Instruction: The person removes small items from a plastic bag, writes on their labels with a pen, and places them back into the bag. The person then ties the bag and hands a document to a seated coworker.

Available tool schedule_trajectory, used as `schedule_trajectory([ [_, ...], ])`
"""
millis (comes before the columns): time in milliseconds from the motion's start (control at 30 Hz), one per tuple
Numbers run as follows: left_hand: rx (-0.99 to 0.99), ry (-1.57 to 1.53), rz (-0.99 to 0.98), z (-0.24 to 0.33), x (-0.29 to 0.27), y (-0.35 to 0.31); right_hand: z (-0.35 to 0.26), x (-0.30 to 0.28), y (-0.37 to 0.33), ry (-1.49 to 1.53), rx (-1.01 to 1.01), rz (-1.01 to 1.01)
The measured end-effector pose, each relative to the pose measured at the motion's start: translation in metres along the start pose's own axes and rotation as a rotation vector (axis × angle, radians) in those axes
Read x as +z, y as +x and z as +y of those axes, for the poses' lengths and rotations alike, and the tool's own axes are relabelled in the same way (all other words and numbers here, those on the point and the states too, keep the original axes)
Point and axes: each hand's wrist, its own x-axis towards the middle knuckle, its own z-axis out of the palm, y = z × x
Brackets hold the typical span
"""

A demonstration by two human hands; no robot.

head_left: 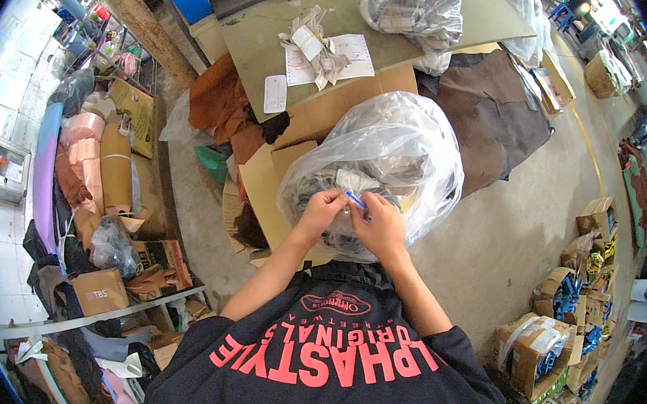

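Both my hands meet over a large clear plastic bag (431, 134), which stands open in a cardboard box (262, 188). Dark pieces and a pale crumpled bundle (355, 180) lie inside it. My right hand (380, 227) is closed round a slim blue, pen-like thing (356, 200), its tip pointing toward the left hand. Fingers pinched, my left hand (323, 211) touches or nearly touches the right fingertips. Whatever it pinches is too small to make out.
Ahead stands a greenish table (253, 47) with papers (353, 53), a tied strip bundle (308, 42) and a filled plastic bag (412, 8). Dark leather sheets (496, 109) hang at its right. Cartons (535, 351) line the right side; a loaded rack (102, 321) stands left.
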Motion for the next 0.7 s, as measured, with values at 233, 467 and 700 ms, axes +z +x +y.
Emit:
schedule_trajectory([
  [233, 0.002, 0.195, 0.199, 0.000, 0.014, 0.013, 0.005, 0.002, -0.006, 0.013, -0.125, -0.105],
  [467, 0.028, 0.797, 0.449, -0.005, 0.020, 0.028, 0.004, -0.007, -0.032, -0.006, -0.157, -0.193],
  [700, 0.120, 0.515, 0.308, 0.010, 0.008, 0.030, 0.006, -0.014, -0.018, 0.110, -0.010, -0.104],
])
